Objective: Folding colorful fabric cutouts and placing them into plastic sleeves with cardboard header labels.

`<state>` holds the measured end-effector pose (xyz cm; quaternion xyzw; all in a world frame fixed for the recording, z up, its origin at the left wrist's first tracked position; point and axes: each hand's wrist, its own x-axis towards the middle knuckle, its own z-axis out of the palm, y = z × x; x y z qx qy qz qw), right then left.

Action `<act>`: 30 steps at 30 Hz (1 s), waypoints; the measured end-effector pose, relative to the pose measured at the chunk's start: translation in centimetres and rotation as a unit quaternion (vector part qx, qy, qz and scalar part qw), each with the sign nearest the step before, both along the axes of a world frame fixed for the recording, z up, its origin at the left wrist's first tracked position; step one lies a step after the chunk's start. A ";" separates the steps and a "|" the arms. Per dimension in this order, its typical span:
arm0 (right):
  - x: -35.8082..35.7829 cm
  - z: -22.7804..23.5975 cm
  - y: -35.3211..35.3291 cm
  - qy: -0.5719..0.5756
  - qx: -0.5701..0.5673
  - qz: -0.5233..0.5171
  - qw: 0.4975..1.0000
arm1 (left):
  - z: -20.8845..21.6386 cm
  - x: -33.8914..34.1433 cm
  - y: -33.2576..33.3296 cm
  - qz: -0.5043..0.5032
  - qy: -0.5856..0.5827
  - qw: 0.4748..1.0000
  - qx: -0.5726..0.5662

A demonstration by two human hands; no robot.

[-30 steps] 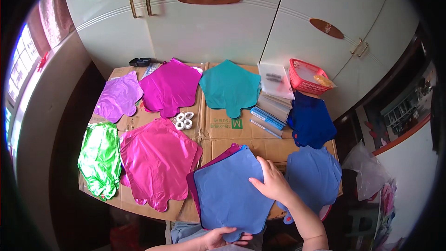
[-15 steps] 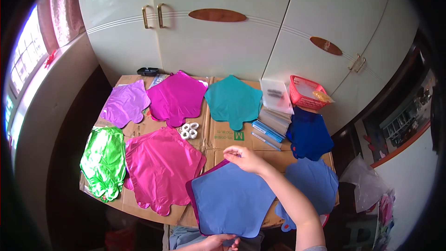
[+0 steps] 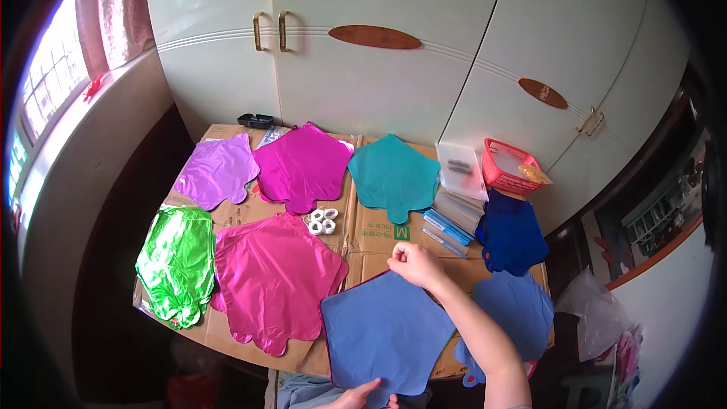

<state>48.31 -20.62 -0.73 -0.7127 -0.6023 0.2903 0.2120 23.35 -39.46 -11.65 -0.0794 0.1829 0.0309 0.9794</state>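
A flat blue foil balloon, roughly five-sided, lies at the table's near edge in front of me, with a thin purple rim showing along its left and upper edges. My right hand is closed in a pinch at the balloon's top corner. At the bottom edge my left hand grips it, thumb on top and fingers partly hidden beneath. Left of it lies a large pink foil balloon, the two almost touching. Another blue balloon lies under my right forearm.
Around the cardboard-covered table lie green, lilac, magenta, teal and dark blue foil balloons. White ribbon rolls, clear packets and a red basket stand among them. Cabinets rise behind.
My right hand has closed its fingers at the blue balloon's top corner. Less purple shows at the left edge. My left thumb now lies on the lower edge. The view has shifted slightly.
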 end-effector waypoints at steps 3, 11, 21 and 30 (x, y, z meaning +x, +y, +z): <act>0.9 0.6 0.4 -0.018 -0.055 0.023 0.998 | 0.7 0.1 0.2 0.004 0.006 0.999 0.041; 1.4 1.1 1.7 0.100 -0.164 0.046 0.980 | 2.4 0.2 0.5 -0.050 0.050 0.992 0.103; 0.3 0.7 1.6 0.070 -0.085 0.092 0.990 | 2.2 0.1 1.2 -0.004 -0.009 0.999 0.045; 0.5 0.6 1.2 0.063 -0.030 0.116 0.991 | 3.5 0.1 1.5 0.003 0.000 1.000 0.020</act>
